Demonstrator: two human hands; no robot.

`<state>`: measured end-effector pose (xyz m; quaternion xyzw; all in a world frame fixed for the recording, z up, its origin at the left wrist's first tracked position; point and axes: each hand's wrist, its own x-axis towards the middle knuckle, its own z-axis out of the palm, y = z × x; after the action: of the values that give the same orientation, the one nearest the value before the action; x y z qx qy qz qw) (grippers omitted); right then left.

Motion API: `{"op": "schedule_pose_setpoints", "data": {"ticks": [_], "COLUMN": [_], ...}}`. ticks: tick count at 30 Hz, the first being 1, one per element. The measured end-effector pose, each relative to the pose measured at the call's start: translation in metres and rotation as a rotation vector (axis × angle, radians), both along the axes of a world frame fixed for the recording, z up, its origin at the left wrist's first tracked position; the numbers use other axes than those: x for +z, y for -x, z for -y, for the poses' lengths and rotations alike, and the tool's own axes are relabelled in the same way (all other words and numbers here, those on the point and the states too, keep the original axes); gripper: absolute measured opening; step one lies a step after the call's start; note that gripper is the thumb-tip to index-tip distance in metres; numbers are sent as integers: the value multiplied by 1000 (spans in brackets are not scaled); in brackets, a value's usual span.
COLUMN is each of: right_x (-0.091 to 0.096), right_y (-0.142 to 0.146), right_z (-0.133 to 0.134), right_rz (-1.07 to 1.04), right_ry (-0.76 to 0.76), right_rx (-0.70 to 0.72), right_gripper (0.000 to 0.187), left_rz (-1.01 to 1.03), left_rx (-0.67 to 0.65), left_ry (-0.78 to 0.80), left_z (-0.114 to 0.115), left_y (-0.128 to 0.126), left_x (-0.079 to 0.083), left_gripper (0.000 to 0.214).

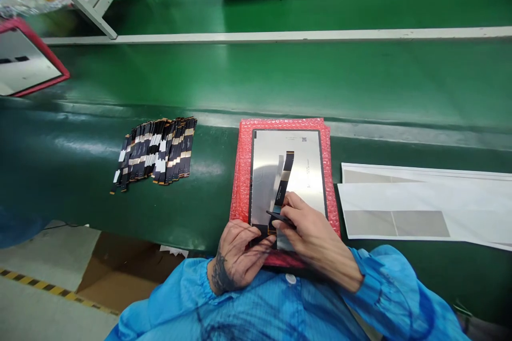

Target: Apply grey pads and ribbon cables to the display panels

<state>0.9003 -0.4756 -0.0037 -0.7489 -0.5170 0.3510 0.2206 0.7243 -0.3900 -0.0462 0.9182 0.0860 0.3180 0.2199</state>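
Note:
In front of me lies a silver-backed display panel (262, 170) with a dark border, resting on red bubble-wrap bags (326, 160). A black flex cable (284, 181) with a tan band runs slantwise over its back toward the lower edge. My right hand (310, 229) is closed round a thin black stick-like tool (276, 216), its end over the cable's lower part. At the panel's lower edge my left hand (242, 253) is closed, thumb and fingers on the black strip there. The hands partly hide the cable's lower end.
A row of overlapping flex cables (160, 152) lies to the left on the green bench (216, 192). White sheets with grey patches (400, 197) lie at right. Another panel in a red frame (36, 58) stands far left. Behind runs a white rail (280, 37); a cardboard box (116, 266) is below.

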Motion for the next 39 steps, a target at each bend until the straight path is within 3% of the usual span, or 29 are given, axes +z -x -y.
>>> {"op": "schedule_pose_setpoints", "data": {"ticks": [6, 11, 13, 17, 20, 24, 27, 31, 35, 39], "right_x": [-4, 4, 9, 9, 1, -2, -1, -6, -15, -15], "right_y": [2, 2, -4, -26, -36, -37, -37, -40, -39, -30], "right_z": [1, 0, 6, 33, 56, 66, 63, 61, 63, 59], "right_rz": [48, 113, 194, 380, 240, 42, 45, 72, 27, -75], "right_ry": [-43, -25, 18, 96, 136, 151, 109, -10, -156, -380], "right_rx": [1, -48, -148, -466, -591, -671, -669, -601, -513, -387], "right_gripper": [17, 11, 9, 35, 45, 49, 48, 45, 39, 30], "left_rz": [-28, -61, -65, -72, -114, -262, -298, -336, -221, -104], "left_rx": [41, 81, 93, 184, 377, 395, 437, 400, 440, 531], "left_ry": [-101, 0, 99, 332, 654, 1071, 1120, 1064, 1034, 1364], "left_z": [2, 8, 9, -2, -18, -31, -32, -31, -32, -39], "left_y": [-1, -4, -3, 3, 5, -1, -6, -8, -11, -14], "left_x": [0, 4, 5, 9, 12, 15, 18, 25, 34, 46], "left_gripper": [21, 25, 26, 25, 20, 26, 26, 26, 30, 37]}}
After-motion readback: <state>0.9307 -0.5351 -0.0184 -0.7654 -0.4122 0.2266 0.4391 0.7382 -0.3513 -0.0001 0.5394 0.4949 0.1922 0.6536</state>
